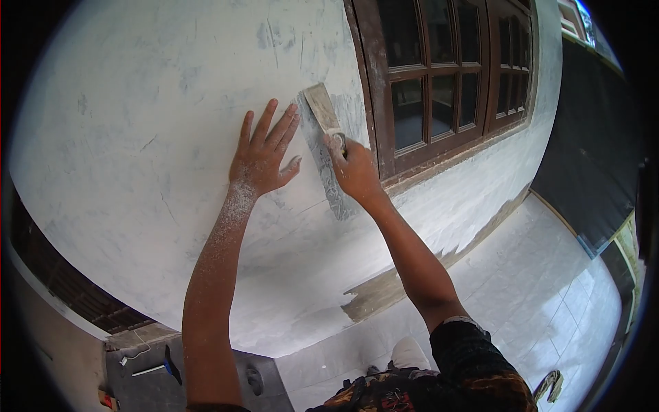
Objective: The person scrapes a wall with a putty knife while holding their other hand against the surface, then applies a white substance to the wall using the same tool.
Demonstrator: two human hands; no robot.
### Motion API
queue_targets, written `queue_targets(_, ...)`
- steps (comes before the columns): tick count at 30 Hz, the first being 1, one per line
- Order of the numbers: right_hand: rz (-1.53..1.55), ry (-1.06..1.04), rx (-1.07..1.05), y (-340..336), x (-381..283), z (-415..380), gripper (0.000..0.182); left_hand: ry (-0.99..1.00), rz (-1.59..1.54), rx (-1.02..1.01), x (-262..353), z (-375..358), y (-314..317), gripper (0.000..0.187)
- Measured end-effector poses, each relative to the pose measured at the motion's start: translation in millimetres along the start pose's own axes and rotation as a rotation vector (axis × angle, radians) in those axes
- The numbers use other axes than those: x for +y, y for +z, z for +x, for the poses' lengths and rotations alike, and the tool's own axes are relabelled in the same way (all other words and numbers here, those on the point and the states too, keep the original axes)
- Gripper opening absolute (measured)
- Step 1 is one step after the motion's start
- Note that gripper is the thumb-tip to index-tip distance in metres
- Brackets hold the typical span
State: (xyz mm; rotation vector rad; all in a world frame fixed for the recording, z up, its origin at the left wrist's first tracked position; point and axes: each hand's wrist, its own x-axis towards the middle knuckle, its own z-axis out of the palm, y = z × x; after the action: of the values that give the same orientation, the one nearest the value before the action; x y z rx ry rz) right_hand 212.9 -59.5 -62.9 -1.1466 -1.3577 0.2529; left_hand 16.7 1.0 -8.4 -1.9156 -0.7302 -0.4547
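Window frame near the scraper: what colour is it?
The window frame is dark brown, seen best in the head view, the only one here.

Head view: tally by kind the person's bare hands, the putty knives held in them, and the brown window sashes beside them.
Bare hands: 2 (left hand, fingers spread; right hand, gripping the tool)
Putty knife: 1
Brown window sashes: 2
Total: 5

The left hand (pixel 262 161) is held flat with fingers (pixel 263 125) spread, its wrist (pixel 243 193) and forearm (pixel 223 254) dusted white. The right hand (pixel 357 170) is curled in a grip, its arm (pixel 415 257) slanting upward and inward.
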Motion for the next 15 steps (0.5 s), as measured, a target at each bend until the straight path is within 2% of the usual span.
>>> queue_targets(4, 0.029, 0.007, -0.019, 17, 47, -45, 0.049, 0.002, 0.016, 0.021, -1, -1, 0, 0.079)
queue_targets(12, 0.051, -0.045, -0.018, 12, 15, -4, 0.045, -0.001, -0.006, 0.009, 0, -2, 3, 0.077)
queue_targets(15, 0.026, 0.055, -0.052, 17, 50, -46, 0.046, 0.010, -0.009, 0.016, 0, -1, 3, 0.074)
